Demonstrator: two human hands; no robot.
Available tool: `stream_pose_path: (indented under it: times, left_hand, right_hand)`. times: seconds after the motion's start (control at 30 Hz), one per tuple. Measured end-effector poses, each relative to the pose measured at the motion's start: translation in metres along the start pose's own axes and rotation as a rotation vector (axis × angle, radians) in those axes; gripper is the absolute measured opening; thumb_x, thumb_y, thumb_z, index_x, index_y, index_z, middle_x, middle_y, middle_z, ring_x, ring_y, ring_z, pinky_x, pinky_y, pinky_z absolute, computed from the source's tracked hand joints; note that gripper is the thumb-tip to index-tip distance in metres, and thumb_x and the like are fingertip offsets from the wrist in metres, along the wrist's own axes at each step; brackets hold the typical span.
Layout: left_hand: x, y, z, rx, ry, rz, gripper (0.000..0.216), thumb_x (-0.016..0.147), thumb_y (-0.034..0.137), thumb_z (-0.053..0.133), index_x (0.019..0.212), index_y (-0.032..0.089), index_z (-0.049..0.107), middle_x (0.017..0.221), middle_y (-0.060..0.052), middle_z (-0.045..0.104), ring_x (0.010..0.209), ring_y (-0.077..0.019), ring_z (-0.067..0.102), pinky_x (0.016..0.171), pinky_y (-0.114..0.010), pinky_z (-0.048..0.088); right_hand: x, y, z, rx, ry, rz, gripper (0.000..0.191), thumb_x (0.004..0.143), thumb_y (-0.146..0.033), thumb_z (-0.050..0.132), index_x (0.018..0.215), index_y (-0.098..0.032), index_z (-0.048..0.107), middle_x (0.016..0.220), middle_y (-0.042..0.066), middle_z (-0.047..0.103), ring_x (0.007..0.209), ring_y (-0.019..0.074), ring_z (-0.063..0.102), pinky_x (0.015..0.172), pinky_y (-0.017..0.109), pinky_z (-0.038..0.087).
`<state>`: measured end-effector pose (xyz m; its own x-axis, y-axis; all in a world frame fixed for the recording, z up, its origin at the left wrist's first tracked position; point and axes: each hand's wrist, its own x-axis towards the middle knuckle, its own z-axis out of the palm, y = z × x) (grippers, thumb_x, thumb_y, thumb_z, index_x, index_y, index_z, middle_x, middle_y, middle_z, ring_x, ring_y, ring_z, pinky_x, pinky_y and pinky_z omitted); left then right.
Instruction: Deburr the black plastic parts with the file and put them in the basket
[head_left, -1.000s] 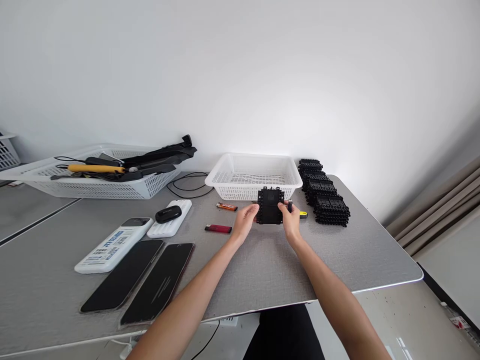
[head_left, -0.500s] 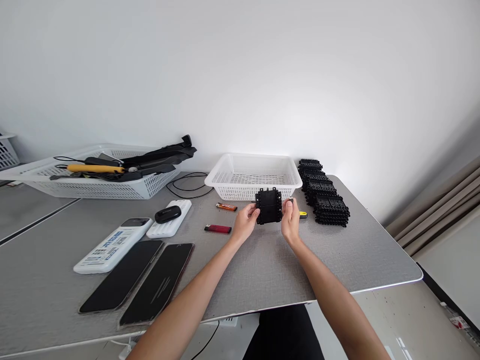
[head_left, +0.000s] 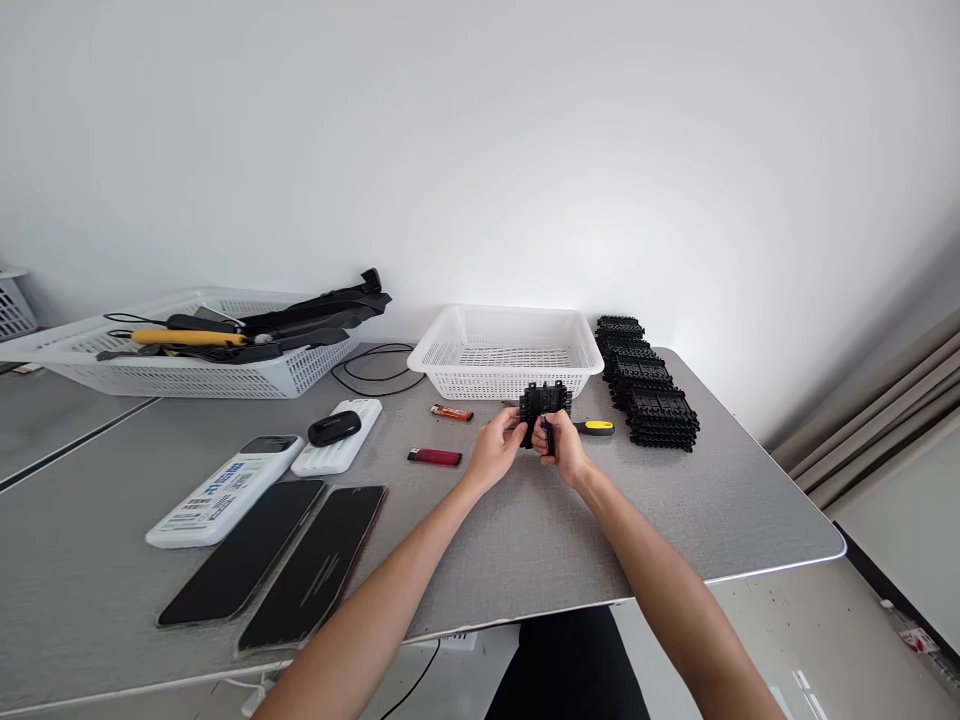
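Over the table, in front of the white basket (head_left: 517, 385), my left hand (head_left: 495, 448) pinches the left edge of a black plastic plate with toothed edges (head_left: 534, 402). My right hand (head_left: 566, 447) is closed around a small dark lighter-shaped object (head_left: 550, 438), its thumb on top, close against the plate's near face. The hand and this object hide the plate's lower right. Behind my right hand lies a tool with a black and yellow handle (head_left: 598, 428); its other end is mostly hidden.
Stacks of similar black plates (head_left: 661, 418) stand at right. An orange lighter (head_left: 452, 412) and a red lighter (head_left: 435, 457) lie left of my hands. Further left are two phones (head_left: 315, 570), power banks (head_left: 225, 495), an earbud case (head_left: 334, 428) and a filled basket (head_left: 187, 378).
My right hand has moved left from beside the plate to its front, bringing the dark object against it. The plate has turned slightly; my left hand keeps its hold.
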<state>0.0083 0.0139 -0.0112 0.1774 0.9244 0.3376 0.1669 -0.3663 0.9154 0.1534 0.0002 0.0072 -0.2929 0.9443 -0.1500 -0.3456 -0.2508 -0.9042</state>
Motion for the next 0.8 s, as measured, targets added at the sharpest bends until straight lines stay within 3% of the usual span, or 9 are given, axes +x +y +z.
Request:
stream_pose_path:
  times: [0.8]
  left_hand:
    - [-0.005,0.0065,0.0008,0.04,0.002,0.068,0.03,0.086,0.04,0.058,0.109,0.021,0.064,0.108,-0.011,0.072,0.102,-0.0282,0.068,0.086,-0.04,0.054]
  right_hand:
    - [-0.0023,-0.0082,-0.004,0.231,0.059,0.04,0.023,0.072,-0.042,0.043,0.065,-0.023,0.034,0.056,-0.005,0.029,0.047,0.0097,0.022,0.041,0.022,0.011]
